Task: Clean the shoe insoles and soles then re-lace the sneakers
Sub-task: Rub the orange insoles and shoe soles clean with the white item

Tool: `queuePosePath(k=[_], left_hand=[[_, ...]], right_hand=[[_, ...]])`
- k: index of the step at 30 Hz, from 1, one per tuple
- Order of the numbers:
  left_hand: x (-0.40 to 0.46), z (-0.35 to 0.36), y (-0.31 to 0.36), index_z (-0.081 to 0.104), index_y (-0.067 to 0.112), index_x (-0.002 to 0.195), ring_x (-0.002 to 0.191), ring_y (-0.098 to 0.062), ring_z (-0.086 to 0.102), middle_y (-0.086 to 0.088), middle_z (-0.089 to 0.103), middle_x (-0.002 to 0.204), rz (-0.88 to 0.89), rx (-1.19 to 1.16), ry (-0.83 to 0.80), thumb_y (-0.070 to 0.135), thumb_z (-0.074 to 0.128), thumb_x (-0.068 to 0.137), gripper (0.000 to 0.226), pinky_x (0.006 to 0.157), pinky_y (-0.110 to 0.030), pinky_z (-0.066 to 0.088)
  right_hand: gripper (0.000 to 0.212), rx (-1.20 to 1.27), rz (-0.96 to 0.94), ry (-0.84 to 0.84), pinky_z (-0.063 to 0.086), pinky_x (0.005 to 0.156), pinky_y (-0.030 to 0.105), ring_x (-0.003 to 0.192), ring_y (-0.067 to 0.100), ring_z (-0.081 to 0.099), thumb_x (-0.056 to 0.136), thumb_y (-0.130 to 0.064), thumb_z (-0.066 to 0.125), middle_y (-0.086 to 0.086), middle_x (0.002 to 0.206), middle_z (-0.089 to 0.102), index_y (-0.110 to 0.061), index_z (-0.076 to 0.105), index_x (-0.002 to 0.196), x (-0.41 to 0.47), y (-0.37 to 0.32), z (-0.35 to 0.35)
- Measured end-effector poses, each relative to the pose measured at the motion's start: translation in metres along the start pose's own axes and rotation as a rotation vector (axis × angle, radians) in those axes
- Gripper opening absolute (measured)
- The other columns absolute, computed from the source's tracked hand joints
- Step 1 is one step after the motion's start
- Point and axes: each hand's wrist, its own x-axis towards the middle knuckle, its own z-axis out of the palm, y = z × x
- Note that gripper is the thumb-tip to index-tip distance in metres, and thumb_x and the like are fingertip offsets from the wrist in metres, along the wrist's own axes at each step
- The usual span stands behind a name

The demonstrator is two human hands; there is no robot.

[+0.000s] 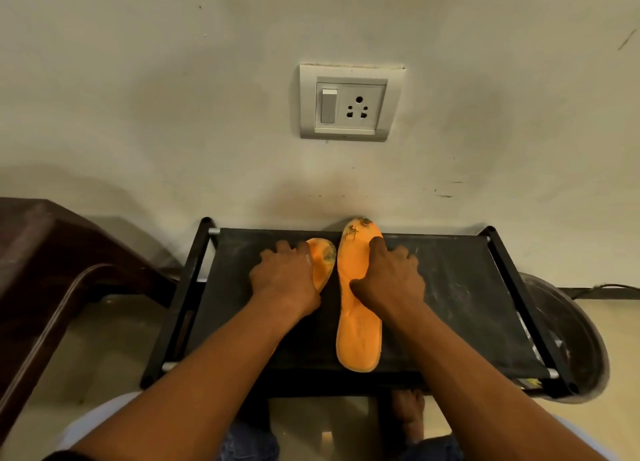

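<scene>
Insoles, two orange ones, lie side by side on the black fabric top of a rack that stands against the wall. We see the right insole almost whole: its toe end points far, reaching past the rack's far edge to the wall, and its heel lies near us. Dark stains mark its toe. The left insole shows only its stained toe part; the rest is hidden under our left hand and forearm.

Our left hand lies palm down over the left insole, fingers spread and resting on its left edge and the fabric. Our right hand rests on the right edge of the right insole, near its middle, with the thumb laid across the orange surface and a finger stretched toward the toe; the other fingers bend onto the fabric. Neither hand plainly grips. The hands are apart, with a strip of insole between them.

On the wall above sits a switch and socket plate. A brown chair stands left, a dark basin right.
</scene>
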Motion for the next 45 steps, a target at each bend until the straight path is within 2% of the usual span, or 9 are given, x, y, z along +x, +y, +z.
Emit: queuePosePath(k=[4, 9, 14, 18, 23, 29, 34, 37, 45], left_hand=[[0.000, 0.001, 0.006, 0.027, 0.021, 0.153, 0.130, -0.041, 0.047, -0.016, 0.039, 0.148, -0.003, -0.001, 0.032, 0.047, 0.079, 0.080, 0.093, 0.093, -0.049, 0.053], [-0.001, 0.004, 0.006, 0.033, 0.019, 0.149, 0.121, -0.038, 0.054, -0.016, 0.046, 0.141, -0.012, -0.010, 0.110, 0.054, 0.076, 0.078, 0.090, 0.085, -0.045, 0.056], [-0.003, -0.001, -0.001, 0.039, 0.018, 0.142, 0.116, -0.036, 0.058, -0.014, 0.051, 0.134, -0.016, -0.048, 0.190, 0.056, 0.076, 0.075, 0.085, 0.084, -0.044, 0.054], [0.000, -0.008, -0.013, 0.044, 0.018, 0.135, 0.112, -0.035, 0.059, -0.012, 0.054, 0.128, -0.038, -0.104, 0.225, 0.059, 0.074, 0.072, 0.081, 0.082, -0.043, 0.054], [0.007, -0.015, -0.038, 0.044, 0.019, 0.137, 0.118, -0.036, 0.057, -0.013, 0.053, 0.130, -0.131, -0.193, 0.217, 0.058, 0.074, 0.072, 0.081, 0.078, -0.041, 0.049], [0.012, -0.022, -0.064, 0.048, 0.017, 0.136, 0.118, -0.035, 0.057, -0.014, 0.054, 0.129, -0.228, -0.214, 0.228, 0.057, 0.072, 0.074, 0.077, 0.086, -0.041, 0.051], [0.015, -0.019, -0.075, 0.052, 0.017, 0.132, 0.112, -0.034, 0.060, -0.012, 0.055, 0.125, -0.279, -0.167, 0.216, 0.060, 0.071, 0.075, 0.074, 0.077, -0.037, 0.048], [0.018, -0.013, -0.078, 0.059, 0.020, 0.126, 0.111, -0.033, 0.062, -0.012, 0.055, 0.128, -0.300, -0.156, 0.205, 0.058, 0.070, 0.073, 0.067, 0.074, -0.037, 0.046], [0.013, -0.014, -0.075, 0.048, 0.021, 0.143, 0.126, -0.039, 0.053, -0.015, 0.034, 0.152, -0.288, -0.118, 0.166, 0.063, 0.062, 0.083, 0.075, 0.091, -0.046, 0.050]], right_hand=[[0.072, 0.064, 0.001, 0.055, 0.054, 0.086, 0.048, 0.121, 0.038, 0.049, 0.080, -0.024, 0.069, 0.015, 0.130, 0.047, -0.021, 0.033, 0.141, -0.001, -0.002, 0.000], [0.052, 0.370, 0.046, 0.169, 0.055, 0.071, 0.042, 0.096, 0.033, 0.061, 0.079, -0.008, 0.063, 0.011, 0.115, 0.058, -0.018, 0.043, 0.126, 0.002, -0.001, -0.004], [0.043, 0.702, 0.207, 0.090, 0.061, 0.079, 0.047, 0.090, 0.026, 0.066, 0.078, -0.002, 0.058, 0.004, 0.104, 0.068, -0.022, 0.069, 0.115, 0.016, 0.002, -0.004], [0.031, 0.908, 0.282, 0.030, 0.062, 0.078, 0.047, 0.084, 0.022, 0.065, 0.082, 0.001, 0.062, 0.004, 0.095, 0.069, -0.026, 0.070, 0.095, 0.022, 0.001, 0.001], [0.041, 1.044, 0.272, -0.117, 0.061, 0.078, 0.058, 0.080, 0.024, 0.064, 0.088, 0.004, 0.066, 0.005, 0.095, 0.065, -0.012, 0.066, 0.126, 0.019, -0.016, 0.009], [0.042, 1.036, 0.233, -0.178, 0.062, 0.079, 0.052, 0.086, 0.022, 0.063, 0.088, 0.003, 0.065, 0.004, 0.100, 0.063, -0.013, 0.064, 0.128, 0.016, -0.042, 0.028], [0.038, 1.026, 0.146, -0.148, 0.063, 0.074, 0.044, 0.090, 0.022, 0.066, 0.085, 0.000, 0.070, 0.006, 0.109, 0.069, -0.014, 0.068, 0.120, 0.016, -0.063, 0.037], [0.038, 0.829, -0.031, -0.074, 0.057, 0.075, 0.032, 0.092, 0.016, 0.062, 0.084, -0.007, 0.074, 0.000, 0.107, 0.066, -0.014, 0.068, 0.122, 0.009, -0.068, 0.035], [0.066, 0.243, -0.367, 0.061, 0.044, 0.091, 0.033, 0.125, 0.031, 0.047, 0.087, -0.032, 0.074, 0.014, 0.139, 0.047, -0.016, 0.044, 0.143, -0.015, -0.064, 0.032]])
